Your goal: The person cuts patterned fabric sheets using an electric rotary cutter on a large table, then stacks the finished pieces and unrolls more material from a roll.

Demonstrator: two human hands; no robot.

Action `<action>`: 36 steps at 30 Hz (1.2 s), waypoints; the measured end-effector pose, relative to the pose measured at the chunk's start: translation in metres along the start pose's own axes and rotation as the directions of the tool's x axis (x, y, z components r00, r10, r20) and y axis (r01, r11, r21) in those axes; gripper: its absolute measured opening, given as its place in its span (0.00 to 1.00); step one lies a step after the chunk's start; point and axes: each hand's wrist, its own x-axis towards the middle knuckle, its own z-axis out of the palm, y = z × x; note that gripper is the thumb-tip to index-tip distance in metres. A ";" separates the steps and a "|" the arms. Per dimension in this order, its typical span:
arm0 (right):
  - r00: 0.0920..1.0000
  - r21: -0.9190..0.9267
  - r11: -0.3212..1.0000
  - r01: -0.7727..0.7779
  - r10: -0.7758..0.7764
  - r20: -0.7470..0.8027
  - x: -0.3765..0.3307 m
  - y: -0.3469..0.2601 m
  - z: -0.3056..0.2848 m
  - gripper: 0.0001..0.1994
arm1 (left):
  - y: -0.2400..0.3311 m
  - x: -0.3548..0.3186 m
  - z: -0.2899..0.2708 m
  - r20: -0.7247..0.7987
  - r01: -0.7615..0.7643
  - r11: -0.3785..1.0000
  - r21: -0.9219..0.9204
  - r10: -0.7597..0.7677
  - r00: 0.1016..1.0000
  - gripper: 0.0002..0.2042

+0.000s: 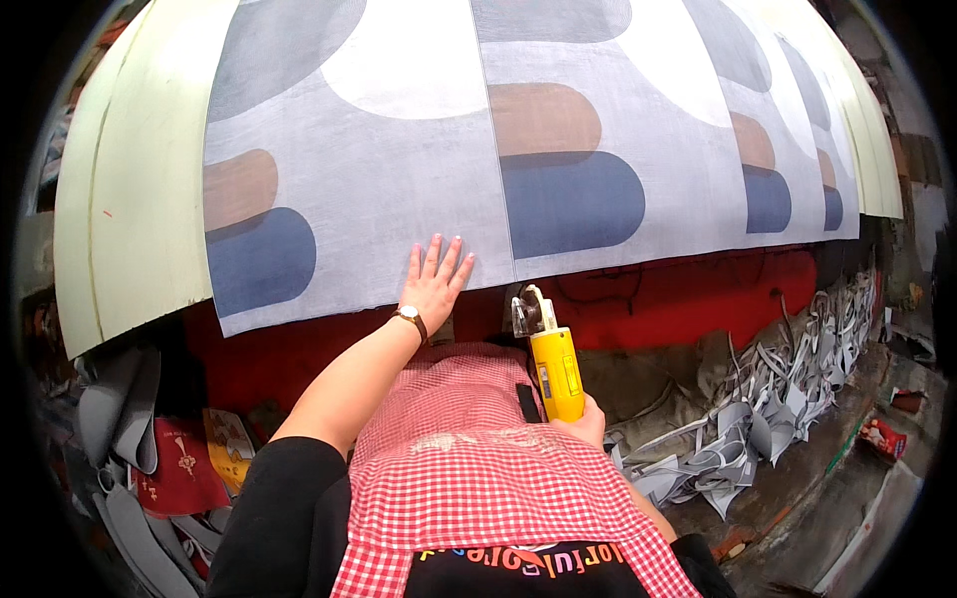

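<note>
A large patterned sheet, grey with white, brown and navy rounded shapes, lies over the table. Fingers spread, my left hand rests flat on it close to the near edge. Thin lines run across the sheet between its repeated patterns. In my right hand is a yellow handheld electric cutter, gripped by the rear of its body. Its head, with a clear guard, points away from me at the sheet's near edge, beside one of the thin lines. I cannot tell whether the head touches the sheet.
Pale green table surface shows left of the sheet. Under the table's edge is a red panel. Grey offcut strips are heaped at lower right. More grey pieces and a red bag lie at lower left.
</note>
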 end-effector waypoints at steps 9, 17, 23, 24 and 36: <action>0.983 -0.036 0.990 0.137 -0.140 -0.117 0.007 -0.002 0.025 0.26 | 0.003 -0.001 0.001 -0.015 -0.026 1.000 0.005 0.026 1.000 0.31; 0.971 0.058 0.973 0.223 -0.216 -0.105 0.021 -0.023 0.033 0.23 | 0.001 -0.003 -0.009 -0.012 -0.048 0.998 -0.042 0.047 0.999 0.31; 0.967 0.074 0.971 0.225 -0.214 -0.138 0.039 -0.044 0.045 0.23 | -0.020 -0.007 -0.022 -0.094 -0.149 0.945 -0.290 0.127 0.987 0.34; 0.967 0.092 0.971 0.223 -0.208 -0.146 0.043 -0.048 0.047 0.24 | -0.030 -0.001 -0.023 -0.093 -0.119 0.970 -0.210 0.102 0.990 0.37; 0.950 0.075 0.956 0.283 -0.268 -0.162 0.102 -0.093 0.065 0.24 | -0.180 0.112 -0.067 0.351 0.815 0.505 -0.285 -0.736 0.579 0.56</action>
